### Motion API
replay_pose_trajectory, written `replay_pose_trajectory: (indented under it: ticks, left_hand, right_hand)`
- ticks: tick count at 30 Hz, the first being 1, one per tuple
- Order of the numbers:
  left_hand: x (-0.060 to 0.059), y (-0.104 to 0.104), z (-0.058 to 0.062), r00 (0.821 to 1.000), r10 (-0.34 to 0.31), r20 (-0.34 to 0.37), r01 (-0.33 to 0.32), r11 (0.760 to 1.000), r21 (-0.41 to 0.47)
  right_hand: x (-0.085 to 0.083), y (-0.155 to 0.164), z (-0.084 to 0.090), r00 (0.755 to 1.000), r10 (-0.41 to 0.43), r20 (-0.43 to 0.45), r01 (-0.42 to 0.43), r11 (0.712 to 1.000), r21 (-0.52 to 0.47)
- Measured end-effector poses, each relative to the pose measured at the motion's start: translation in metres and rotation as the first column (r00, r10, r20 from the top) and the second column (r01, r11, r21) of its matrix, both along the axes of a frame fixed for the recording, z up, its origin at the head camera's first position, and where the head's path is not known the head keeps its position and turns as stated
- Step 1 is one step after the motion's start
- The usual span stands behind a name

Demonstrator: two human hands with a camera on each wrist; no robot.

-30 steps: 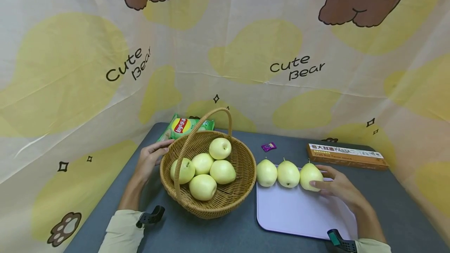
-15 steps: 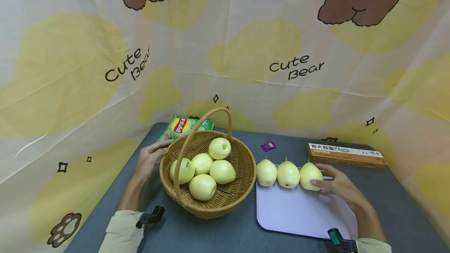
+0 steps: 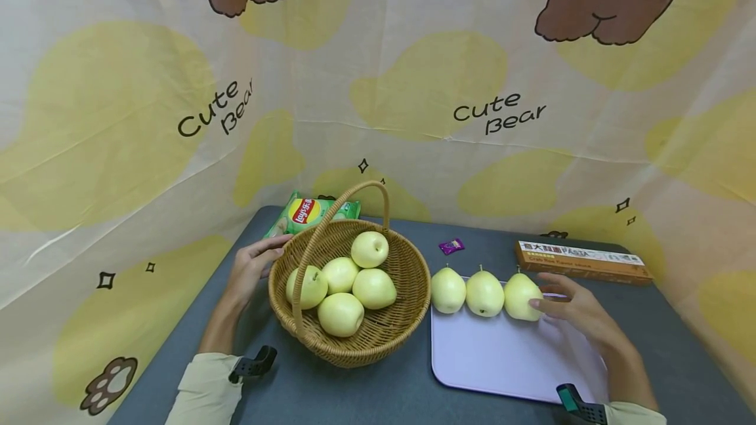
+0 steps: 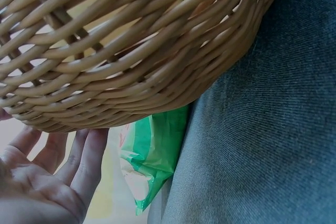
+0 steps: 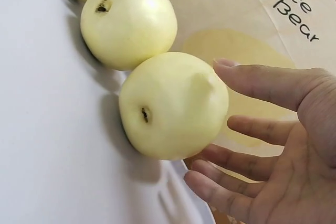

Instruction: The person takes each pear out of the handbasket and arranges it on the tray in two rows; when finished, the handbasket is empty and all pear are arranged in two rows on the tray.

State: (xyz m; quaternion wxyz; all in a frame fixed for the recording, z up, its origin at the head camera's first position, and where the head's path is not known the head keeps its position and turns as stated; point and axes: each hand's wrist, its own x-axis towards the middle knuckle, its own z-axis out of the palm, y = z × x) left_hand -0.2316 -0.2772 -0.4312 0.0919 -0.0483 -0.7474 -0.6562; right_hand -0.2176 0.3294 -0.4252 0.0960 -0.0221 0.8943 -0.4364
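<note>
Right hand [image 3: 581, 315] sits open at the far right corner of the white cutting board [image 3: 502, 363], fingers straight and spread, nothing gripped. Right wrist view shows the fingertips [image 5: 231, 69] at the rightmost pear [image 5: 173, 106], touching or a hair off, can't tell which. Palm faces the fruit, so it looks like a steadying or just-released pose rather than a grasp

That pear closes a row of three along the board's far edge: middle pear [image 3: 484, 292], left pear [image 3: 447, 290], each just beside the next, stems up. Packed side by side they probably brace each other against rolling

Left hand [image 3: 251, 267] is at the left wall of the wicker basket [image 3: 407, 320], fingers [image 4: 86, 153] straight and laid against the weave, not curled round it. Reads as holding the basket in place on the table. Five more pears [image 3: 348, 284] are piled inside, handle arching over them

Basket sits mid-table on the grey table [image 3: 366, 392], left of the board, nearly touching it

Rest: green chips bag [image 3: 307, 212] at the far left corner behind the basket, small purple wrapper [image 3: 451, 246] near the far edge, long pasta box [image 3: 581, 261] at the far right corner beyond the board, printed cloth backdrop [image 3: 413, 84] behind
</note>
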Motion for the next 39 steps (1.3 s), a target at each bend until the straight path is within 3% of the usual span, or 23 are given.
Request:
replay_pose_trajectory:
  ticks: [4,11,18,22,27,39]
  left_hand:
    - [-0.001,0.001,0.001,1.000,-0.002,0.000,0.002,1.000,0.004]
    - [-0.002,0.001,0.001,1.000,-0.005,0.003,0.005,1.000,-0.002]
    - [-0.002,0.000,0.000,1.000,0.006,0.011,-0.006,1.000,-0.020]
    - [-0.002,0.000,-0.001,1.000,0.008,0.014,-0.008,1.000,-0.019]
    - [-0.002,0.000,-0.001,1.000,0.014,0.015,-0.014,1.000,-0.016]
    - [-0.002,0.000,0.000,1.000,0.022,0.020,-0.022,1.000,-0.015]
  right_hand:
    - [0.001,0.001,0.005,0.999,-0.007,-0.035,0.009,0.999,0.038]
    - [0.004,-0.003,0.012,0.997,-0.025,-0.074,0.024,1.000,-0.020]
    - [0.006,-0.014,0.018,0.977,-0.065,-0.202,0.060,0.998,-0.032]
    - [0.004,-0.022,0.018,0.972,-0.080,-0.221,0.060,0.994,-0.096]
    - [0.003,-0.035,0.020,0.964,-0.073,-0.257,0.051,0.994,-0.093]
    - [0.006,-0.075,0.017,0.905,-0.009,-0.425,-0.044,0.992,-0.114]
